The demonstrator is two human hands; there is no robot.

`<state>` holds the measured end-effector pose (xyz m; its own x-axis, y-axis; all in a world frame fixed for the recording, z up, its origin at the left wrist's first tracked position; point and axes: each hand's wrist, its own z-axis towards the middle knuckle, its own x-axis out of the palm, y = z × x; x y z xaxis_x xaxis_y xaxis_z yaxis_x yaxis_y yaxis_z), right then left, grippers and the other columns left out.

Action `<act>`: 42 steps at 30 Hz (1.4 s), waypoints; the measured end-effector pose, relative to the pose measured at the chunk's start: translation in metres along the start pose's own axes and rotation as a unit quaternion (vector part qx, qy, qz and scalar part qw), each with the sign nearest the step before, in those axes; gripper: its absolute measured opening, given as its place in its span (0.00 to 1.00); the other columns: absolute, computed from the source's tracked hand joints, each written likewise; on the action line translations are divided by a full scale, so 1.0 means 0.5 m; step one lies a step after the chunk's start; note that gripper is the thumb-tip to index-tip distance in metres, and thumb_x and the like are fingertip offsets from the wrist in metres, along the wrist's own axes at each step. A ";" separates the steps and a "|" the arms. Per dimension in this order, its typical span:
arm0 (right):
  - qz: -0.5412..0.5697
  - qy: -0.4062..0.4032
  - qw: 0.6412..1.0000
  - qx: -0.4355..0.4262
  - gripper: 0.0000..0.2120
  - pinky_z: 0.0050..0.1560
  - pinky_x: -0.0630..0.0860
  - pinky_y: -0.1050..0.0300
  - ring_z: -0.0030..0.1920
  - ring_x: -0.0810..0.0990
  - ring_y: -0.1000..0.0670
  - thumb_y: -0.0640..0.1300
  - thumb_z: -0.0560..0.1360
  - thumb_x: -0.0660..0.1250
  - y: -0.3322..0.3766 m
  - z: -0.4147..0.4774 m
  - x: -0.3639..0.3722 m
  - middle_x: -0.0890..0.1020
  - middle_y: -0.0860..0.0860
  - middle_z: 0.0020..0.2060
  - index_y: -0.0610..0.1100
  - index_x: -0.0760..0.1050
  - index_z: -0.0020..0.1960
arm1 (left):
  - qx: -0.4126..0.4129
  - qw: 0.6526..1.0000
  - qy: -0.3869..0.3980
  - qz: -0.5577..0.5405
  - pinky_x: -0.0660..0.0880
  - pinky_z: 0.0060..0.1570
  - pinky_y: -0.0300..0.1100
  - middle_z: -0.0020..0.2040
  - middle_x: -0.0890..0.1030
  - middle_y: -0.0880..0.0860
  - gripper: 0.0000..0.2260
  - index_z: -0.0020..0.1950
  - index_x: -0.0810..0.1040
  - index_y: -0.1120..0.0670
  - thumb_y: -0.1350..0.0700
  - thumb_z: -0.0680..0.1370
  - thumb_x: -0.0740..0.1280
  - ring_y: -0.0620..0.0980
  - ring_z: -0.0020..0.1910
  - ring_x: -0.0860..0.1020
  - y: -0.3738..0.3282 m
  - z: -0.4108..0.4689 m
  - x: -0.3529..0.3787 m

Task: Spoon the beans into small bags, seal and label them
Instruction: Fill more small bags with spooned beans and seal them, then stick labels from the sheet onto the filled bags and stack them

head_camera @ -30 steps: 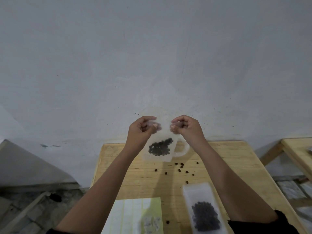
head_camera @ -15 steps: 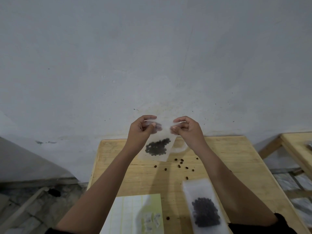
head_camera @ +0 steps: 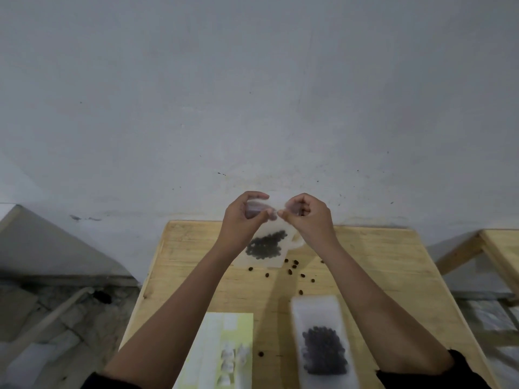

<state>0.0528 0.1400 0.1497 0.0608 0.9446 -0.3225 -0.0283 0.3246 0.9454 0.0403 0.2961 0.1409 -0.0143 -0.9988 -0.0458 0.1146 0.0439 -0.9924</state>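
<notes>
At frame centre, above the counter (head_camera: 365, 276), the left hand (head_camera: 241, 217) and right hand (head_camera: 306, 217) pinch the top of 1 bean-filled bag (head_camera: 266, 245), where uneven pressing could leave gaps and spill beans

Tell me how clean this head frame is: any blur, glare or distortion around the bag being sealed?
Head view: soft, dim, even light, no glare; motion blur smears the fingertips of the left hand and right hand at the top of the held bag; the second bag and label sheet are blurred; wide-angle bending splays the table edges.
</notes>
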 end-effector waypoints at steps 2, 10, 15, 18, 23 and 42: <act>0.003 0.017 1.000 0.010 0.08 0.43 0.76 0.65 0.42 0.79 0.57 0.41 0.68 0.75 -0.002 0.005 -0.019 0.81 0.53 0.41 0.48 0.76 0.42 | -0.003 1.000 -0.014 -0.007 0.79 0.48 0.40 0.43 0.84 0.56 0.09 0.56 0.76 0.57 0.64 0.77 0.66 0.49 0.45 0.83 -0.003 -0.010 0.017; 0.007 0.108 0.994 0.010 0.08 0.48 0.80 0.54 0.45 0.81 0.49 0.42 0.68 0.75 -0.016 0.001 -0.079 0.82 0.50 0.41 0.49 0.78 0.43 | 0.007 0.998 -0.059 0.006 0.79 0.47 0.39 0.41 0.85 0.49 0.09 0.57 0.75 0.58 0.65 0.78 0.64 0.47 0.44 0.83 -0.013 -0.054 0.083; 0.038 0.127 0.991 0.016 0.06 0.46 0.79 0.58 0.43 0.82 0.49 0.39 0.70 0.73 -0.024 -0.010 -0.086 0.82 0.48 0.40 0.45 0.77 0.45 | 0.003 0.998 -0.057 -0.003 0.78 0.50 0.42 0.49 0.83 0.55 0.11 0.62 0.73 0.59 0.64 0.80 0.59 0.49 0.49 0.83 -0.008 -0.085 0.081; 0.096 0.151 0.983 0.037 0.05 0.42 0.79 0.62 0.39 0.84 0.53 0.34 0.72 0.69 -0.024 -0.025 -0.081 0.82 0.45 0.40 0.42 0.77 0.45 | -0.007 0.999 -0.048 -0.004 0.79 0.49 0.41 0.50 0.82 0.57 0.11 0.63 0.72 0.60 0.65 0.81 0.57 0.50 0.49 0.83 0.001 -0.094 0.060; 0.136 0.120 0.979 0.088 0.05 0.42 0.81 0.63 0.37 0.84 0.56 0.33 0.73 0.68 -0.036 -0.046 -0.030 0.83 0.46 0.40 0.42 0.77 0.45 | -0.023 0.998 -0.060 -0.002 0.80 0.48 0.45 0.52 0.81 0.55 0.18 0.69 0.65 0.52 0.62 0.80 0.62 0.51 0.44 0.84 0.034 -0.106 0.021; 0.156 0.081 0.958 0.228 0.07 0.47 0.79 0.57 0.43 0.82 0.50 0.36 0.72 0.70 -0.143 -0.171 0.182 0.83 0.45 0.45 0.43 0.75 0.48 | -0.181 0.981 0.056 -0.047 0.80 0.40 0.38 0.54 0.81 0.50 0.18 0.61 0.76 0.58 0.68 0.72 0.70 0.47 0.39 0.83 0.203 -0.211 -0.150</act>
<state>-0.0248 0.2069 0.0486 -0.0364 0.9993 0.0117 0.4215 0.0047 0.9068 -0.0518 0.3775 0.0316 -0.1185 -0.9914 0.0553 -0.2517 -0.0239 -0.9675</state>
